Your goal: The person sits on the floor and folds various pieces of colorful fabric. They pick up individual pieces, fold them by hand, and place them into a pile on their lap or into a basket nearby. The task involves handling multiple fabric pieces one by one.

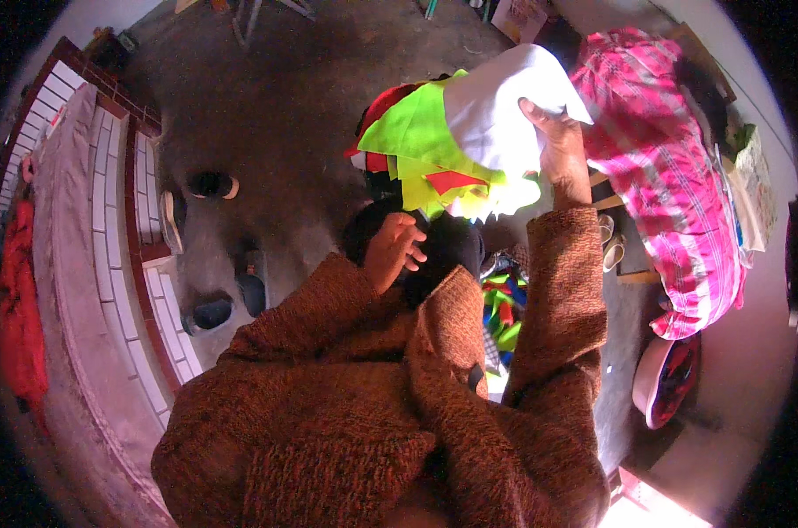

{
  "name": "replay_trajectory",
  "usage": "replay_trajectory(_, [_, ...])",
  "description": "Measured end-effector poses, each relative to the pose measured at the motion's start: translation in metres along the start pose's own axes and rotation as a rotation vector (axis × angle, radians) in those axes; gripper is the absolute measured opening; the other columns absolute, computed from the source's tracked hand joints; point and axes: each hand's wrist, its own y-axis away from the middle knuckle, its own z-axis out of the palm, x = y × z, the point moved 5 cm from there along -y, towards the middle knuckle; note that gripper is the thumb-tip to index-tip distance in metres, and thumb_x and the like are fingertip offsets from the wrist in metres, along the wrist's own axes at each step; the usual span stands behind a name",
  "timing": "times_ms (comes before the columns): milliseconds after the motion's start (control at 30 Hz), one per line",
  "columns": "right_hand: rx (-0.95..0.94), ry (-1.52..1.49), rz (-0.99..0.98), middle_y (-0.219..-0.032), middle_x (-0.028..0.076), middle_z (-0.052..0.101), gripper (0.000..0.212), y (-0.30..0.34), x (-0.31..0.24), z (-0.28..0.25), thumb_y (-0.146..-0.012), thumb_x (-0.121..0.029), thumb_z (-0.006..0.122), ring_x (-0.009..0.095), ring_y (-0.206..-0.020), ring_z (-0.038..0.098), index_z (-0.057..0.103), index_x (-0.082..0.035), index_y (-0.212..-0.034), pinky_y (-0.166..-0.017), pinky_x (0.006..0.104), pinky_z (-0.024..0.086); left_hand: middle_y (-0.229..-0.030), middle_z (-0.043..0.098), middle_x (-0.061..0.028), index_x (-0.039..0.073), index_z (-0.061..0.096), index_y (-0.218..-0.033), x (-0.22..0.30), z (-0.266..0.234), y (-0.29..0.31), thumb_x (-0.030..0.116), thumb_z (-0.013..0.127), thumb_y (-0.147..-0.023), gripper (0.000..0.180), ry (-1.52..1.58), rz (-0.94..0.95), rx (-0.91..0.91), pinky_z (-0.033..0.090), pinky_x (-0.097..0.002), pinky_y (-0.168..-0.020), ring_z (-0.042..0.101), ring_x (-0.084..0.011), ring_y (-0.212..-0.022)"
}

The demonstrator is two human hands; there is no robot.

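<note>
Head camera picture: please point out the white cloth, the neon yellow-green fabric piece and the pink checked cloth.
White cloth (496,110), head view, on its smooth middle, beside the right hand (553,132).
Neon yellow-green fabric piece (412,128), head view, on its flat upper part.
Pink checked cloth (658,167), head view, on its middle folds.

A bare grey concrete floor (276,97) is being lit from above, with dark shoes (212,185) being left scattered beside a low tiled ledge (109,229) at the left. At the right, a pink checked cloth (672,176) is being draped over furniture, and bright sunlight is being thrown across the lower right corner.
</note>
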Motion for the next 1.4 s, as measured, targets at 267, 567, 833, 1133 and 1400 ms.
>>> replay_trajectory(267, [-0.016, 0.61, -0.046, -0.083, 0.004, 0.063, 0.048, -0.059, 0.117, -0.092, -0.071, -0.023, 0.072, 0.012, -0.067, 0.056, 0.053, 0.001, -0.108, -0.059, 0.0292, 0.048, -0.091, 0.055, -0.0145, 0.006, 0.038, -0.109, -0.006, 0.001, -0.004, 0.02, 0.051, -0.086, 0.03, -0.058, 0.033, -0.01, 0.049, -0.0296, -0.048, 0.058, -0.0201, -0.061])
replay_trajectory(567, [0.385, 1.347, -0.558, -0.13, 0.016, 0.036, 0.076, 0.0, 0.044, -0.038, -0.069, -0.037, 0.067, 0.035, -0.121, 0.033, 0.032, -0.012, -0.131, -0.095, 0.0507, 0.029, -0.092, 0.055, -0.0138, 0.005, 0.04, -0.106, -0.003, 0.007, -0.003, 0.02, 0.054, -0.085, 0.03, -0.119, 0.022, 0.001, 0.049, -0.0281, -0.048, 0.059, -0.0186, -0.062])
replay_trajectory(833, [-0.076, 1.421, -0.571, -0.138, 0.017, 0.026, 0.071, 0.013, 0.114, 0.009, -0.074, -0.061, 0.05, 0.036, -0.128, 0.024, 0.029, -0.03, -0.134, -0.094, 0.061, 0.023, -0.082, 0.056, -0.0093, 0.003, 0.045, -0.101, -0.003, 0.006, -0.005, 0.014, 0.051, -0.086, 0.019, -0.1, -0.067, -0.008, 0.047, -0.0246, -0.049, 0.058, -0.0143, -0.062])
replay_trajectory(1133, [0.016, 0.592, -0.253, -0.117, 0.014, 0.052, 0.045, 0.098, 0.073, -0.1, -0.086, -0.033, 0.054, 0.023, -0.11, 0.047, 0.049, -0.005, -0.12, -0.092, 0.036, 0.036, -0.086, 0.056, -0.0108, 0.003, 0.045, -0.098, 0.012, 0.009, -0.003, 0.013, 0.051, -0.086, 0.016, -0.128, 0.028, 0.007, 0.049, -0.0263, -0.049, 0.059, -0.0176, -0.064])
replay_trajectory(1400, [0.502, 0.73, 0.387, -0.104, 0.006, 0.06, 0.027, 0.326, 0.25, -0.286, -0.087, -0.022, 0.053, 0.019, -0.098, 0.057, 0.057, -0.006, -0.108, -0.08, 0.0282, 0.047, -0.091, 0.058, -0.0122, 0.004, 0.045, -0.102, 0.008, 0.007, -0.005, 0.013, 0.052, -0.086, 0.02, -0.228, 0.064, -0.003, 0.051, -0.0276, -0.054, 0.06, -0.0183, -0.068])
